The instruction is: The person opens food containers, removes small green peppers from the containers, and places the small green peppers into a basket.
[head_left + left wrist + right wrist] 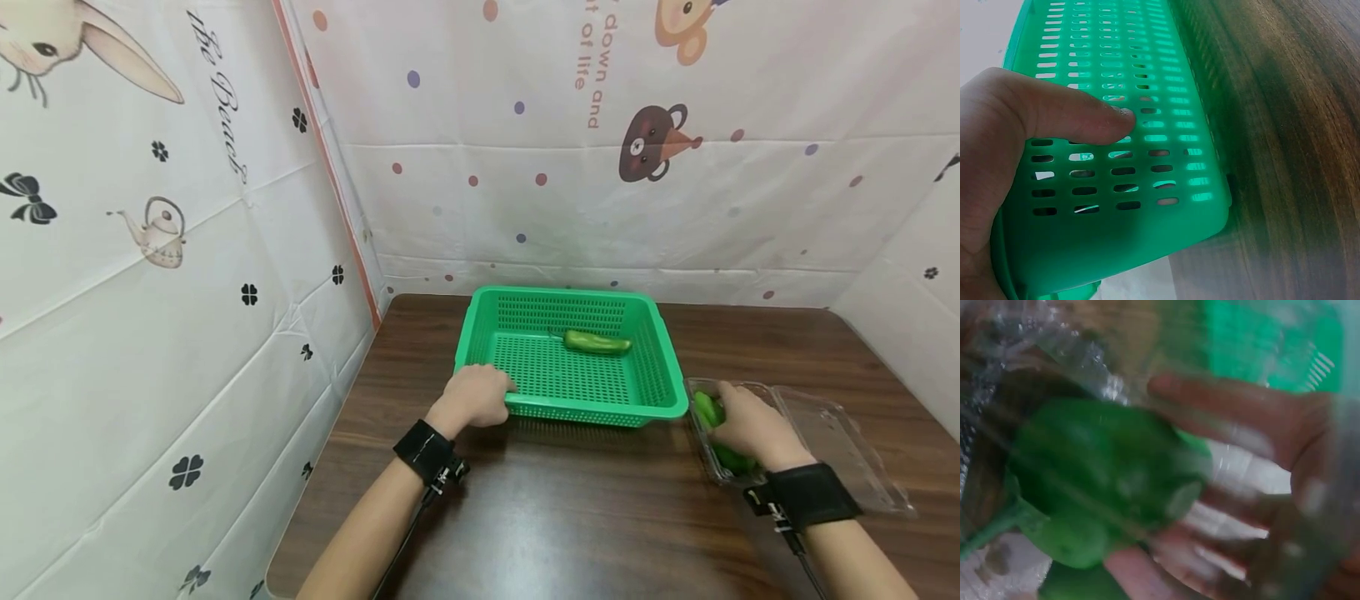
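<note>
Hands first: my left hand [480,396] curls over the near-left corner of the green basket [660,367], thumb pressed on its slotted wall, steadying it on the tabletop [570,517]. My right hand [750,425] is in the clear plastic box [840,433] at four o'clock of the basket, fingers closing round a green pepper [1104,481]; the blur hides how firm the grip is. One pepper [597,342] already lies inside the basket toward twelve o'clock. I judge this the pick-up; next comes lifting it clear and carrying it toward ten o'clock over the rim.
</note>
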{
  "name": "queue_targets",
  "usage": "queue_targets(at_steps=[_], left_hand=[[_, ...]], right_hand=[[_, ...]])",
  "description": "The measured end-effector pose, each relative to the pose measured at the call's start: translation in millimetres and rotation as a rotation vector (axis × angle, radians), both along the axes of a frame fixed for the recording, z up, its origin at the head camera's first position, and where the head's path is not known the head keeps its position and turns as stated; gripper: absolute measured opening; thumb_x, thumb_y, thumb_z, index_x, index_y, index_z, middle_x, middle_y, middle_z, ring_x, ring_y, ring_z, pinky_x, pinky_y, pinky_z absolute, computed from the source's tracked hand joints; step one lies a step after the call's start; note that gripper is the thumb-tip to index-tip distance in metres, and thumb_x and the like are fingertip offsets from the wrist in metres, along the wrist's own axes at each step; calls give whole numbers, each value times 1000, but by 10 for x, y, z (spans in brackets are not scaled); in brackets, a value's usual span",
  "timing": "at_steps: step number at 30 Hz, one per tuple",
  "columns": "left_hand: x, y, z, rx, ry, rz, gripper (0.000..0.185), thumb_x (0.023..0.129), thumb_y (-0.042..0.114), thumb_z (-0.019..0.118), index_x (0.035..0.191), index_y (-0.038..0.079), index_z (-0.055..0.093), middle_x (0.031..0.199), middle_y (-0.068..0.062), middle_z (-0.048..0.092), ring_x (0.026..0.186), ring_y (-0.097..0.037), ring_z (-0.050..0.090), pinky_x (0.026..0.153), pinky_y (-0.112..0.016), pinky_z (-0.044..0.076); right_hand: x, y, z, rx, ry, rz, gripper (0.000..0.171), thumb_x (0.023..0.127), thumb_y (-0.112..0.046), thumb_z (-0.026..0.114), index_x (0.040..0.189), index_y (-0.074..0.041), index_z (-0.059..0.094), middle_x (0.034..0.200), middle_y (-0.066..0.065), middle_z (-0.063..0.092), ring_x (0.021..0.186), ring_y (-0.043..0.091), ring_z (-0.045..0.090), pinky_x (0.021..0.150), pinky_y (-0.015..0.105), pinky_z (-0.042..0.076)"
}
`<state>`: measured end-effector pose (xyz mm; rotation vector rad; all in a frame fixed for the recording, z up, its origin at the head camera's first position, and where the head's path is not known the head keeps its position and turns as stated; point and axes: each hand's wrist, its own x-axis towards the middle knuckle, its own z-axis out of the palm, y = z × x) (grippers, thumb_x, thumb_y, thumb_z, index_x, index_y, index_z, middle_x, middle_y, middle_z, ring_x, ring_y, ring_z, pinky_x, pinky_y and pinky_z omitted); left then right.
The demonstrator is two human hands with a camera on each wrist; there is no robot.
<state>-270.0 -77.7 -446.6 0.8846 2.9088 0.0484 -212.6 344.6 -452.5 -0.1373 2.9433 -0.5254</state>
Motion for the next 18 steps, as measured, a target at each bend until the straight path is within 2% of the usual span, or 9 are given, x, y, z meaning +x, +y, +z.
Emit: queue_targets(at_steps=[4, 7, 15, 18], left_hand=[[5, 0, 11, 1, -5, -1, 53, 82, 12, 60, 130, 32, 72, 116, 5, 76, 58, -11, 24, 49, -27, 17], [3, -6, 18, -3, -4, -3, 52, 83, 12, 60, 130, 32, 71, 112, 5, 76, 58, -11, 24, 49, -27, 17], [-5, -6, 5, 0, 3, -4, 52, 83, 12, 60, 130, 32, 72, 107, 4, 77, 58, -11, 26, 50, -27, 18], [-2, -7, -8, 4, 8, -5, 52, 82, 13, 61, 129, 32, 72, 110, 4, 77, 58, -11, 27, 50, -27, 19]], right_hand=[[15, -29, -28, 26, 21, -6, 77, 79, -19, 83, 133, 18, 43, 110, 39, 50, 79, 35, 54, 63, 44, 46], [30, -55, -18, 38, 25, -19, 75, 79, -17, 83, 132, 19, 44, 111, 40, 49, 78, 35, 53, 62, 45, 46], [57, -110, -4, 75, 4, -14, 65, 82, -10, 73, 132, 18, 43, 83, 18, 57, 68, 27, 51, 59, 41, 42], [46, -98, -8, 86, -14, -10, 63, 82, -10, 72, 130, 18, 44, 82, 18, 59, 67, 27, 53, 59, 41, 44]])
